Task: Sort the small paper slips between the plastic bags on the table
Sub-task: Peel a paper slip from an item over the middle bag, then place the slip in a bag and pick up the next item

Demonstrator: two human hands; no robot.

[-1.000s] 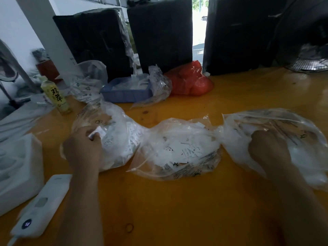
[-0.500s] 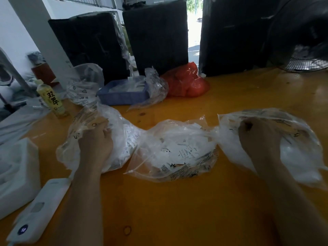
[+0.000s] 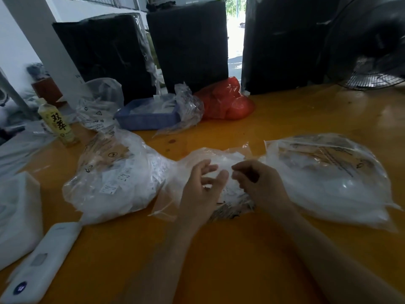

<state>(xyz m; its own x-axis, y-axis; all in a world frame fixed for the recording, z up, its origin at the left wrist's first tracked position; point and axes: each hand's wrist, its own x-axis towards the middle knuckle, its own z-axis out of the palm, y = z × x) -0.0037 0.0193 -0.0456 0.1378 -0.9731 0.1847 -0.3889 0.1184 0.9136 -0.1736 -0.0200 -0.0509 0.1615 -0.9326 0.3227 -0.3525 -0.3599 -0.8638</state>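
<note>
Three clear plastic bags of small white paper slips lie in a row on the orange table (image 3: 241, 255): a left bag (image 3: 114, 174), a middle bag (image 3: 228, 155) and a right bag (image 3: 328, 178). Both hands hover over the middle bag, close together. My left hand (image 3: 203, 185) has its fingers spread and relaxed, with nothing in them. The fingers of my right hand (image 3: 256, 183) curl loosely downward toward the slips; I see no slip in them. Much of the middle bag is hidden under my hands.
A white handset (image 3: 41, 264) and a white foam block (image 3: 17, 213) lie at the front left. Behind the bags stand a yellow drink bottle (image 3: 58, 123), a blue tray (image 3: 144, 120), a red bag (image 3: 225, 102), black wrapped blocks (image 3: 188, 44) and a fan (image 3: 372, 69).
My left hand left the left bag and my right hand left the right bag. Both have come inward over the middle bag. The slip earlier in my left hand is gone.
</note>
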